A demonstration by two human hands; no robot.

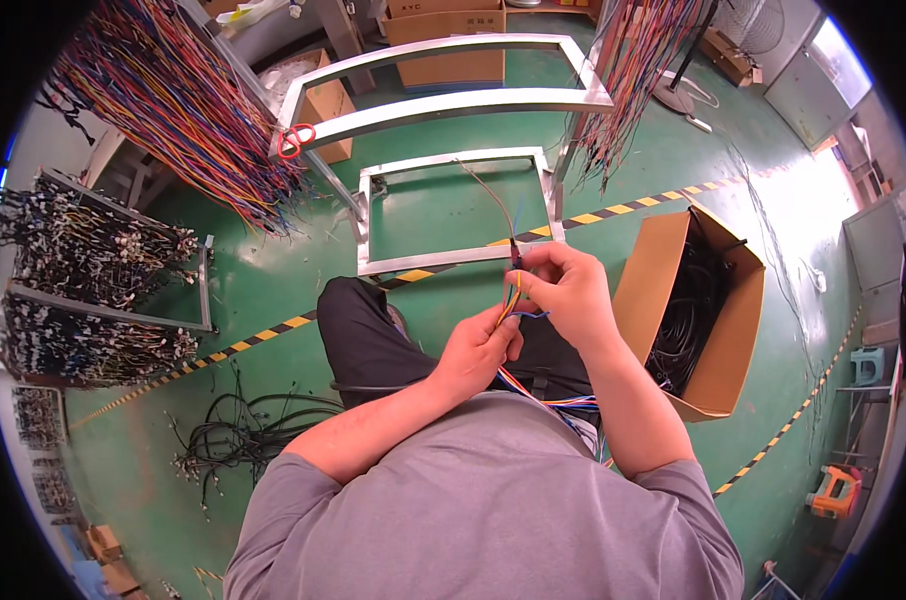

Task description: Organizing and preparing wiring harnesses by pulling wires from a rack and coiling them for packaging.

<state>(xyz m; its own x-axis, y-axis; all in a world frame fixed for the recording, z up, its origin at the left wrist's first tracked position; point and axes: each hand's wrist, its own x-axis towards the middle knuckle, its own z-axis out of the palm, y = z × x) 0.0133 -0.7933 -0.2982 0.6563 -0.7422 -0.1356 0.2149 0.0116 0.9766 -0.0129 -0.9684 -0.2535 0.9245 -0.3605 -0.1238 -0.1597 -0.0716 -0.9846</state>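
In front of my lap, both hands work on a bundle of coloured wires (pixel 517 293), with yellow, blue and orange strands showing. My left hand (pixel 480 350) is closed round its lower part, where a blue strand bends off to the right. Higher up, my right hand (pixel 573 290) pinches the bundle between thumb and fingers beside a short dark piece. From there a thin brownish cable (pixel 485 190) runs up toward the metal frame (pixel 453 155). More red, white and blue wires (pixel 568 403) lie across my lap, below the hands.
Red-handled scissors (pixel 295 141) rest on the upper metal rail. Dense coloured wires (pixel 188 110) hang at the far left, others (pixel 628 90) at the far right. To my right stands a cardboard box (pixel 656 290) of black cables; black cables (pixel 238 430) lie on the floor left.
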